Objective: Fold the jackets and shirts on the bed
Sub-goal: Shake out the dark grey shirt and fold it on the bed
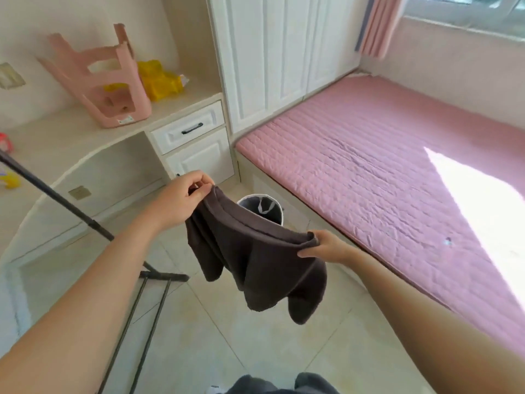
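Both hands are gripping one dark brown garment [257, 260] by its banded edge, held in the air at the centre of the frame. The left hand [181, 199] is pinching the upper left end of that edge between thumb and curled fingers; the right hand [326, 247] is clamping the lower right end, thumb lying along the underside, fingers wrapped over the top. The edge is sagging slightly between the two grips. Below it the rest of the cloth is hanging in loose folds, with lobes dangling over the pale tiled floor [227, 336]; whether it is a shirt or a jacket cannot be told.

The bed [383, 155], covered in a pink quilted pad, is filling the right half of the frame, well apart from the garment; a bright sun patch is lying on its right side. Just behind the garment a round grey laundry basket [264, 209] is standing on the floor beside the bed's edge.

Upper left: a pink plastic stool [102, 81] is lying overturned on a cream desk [71, 137], with a yellow bag [159, 79] behind it. White wardrobe doors [270, 52] are standing at upper centre. A black stand [71, 211] with thin legs is crossing the lower left.
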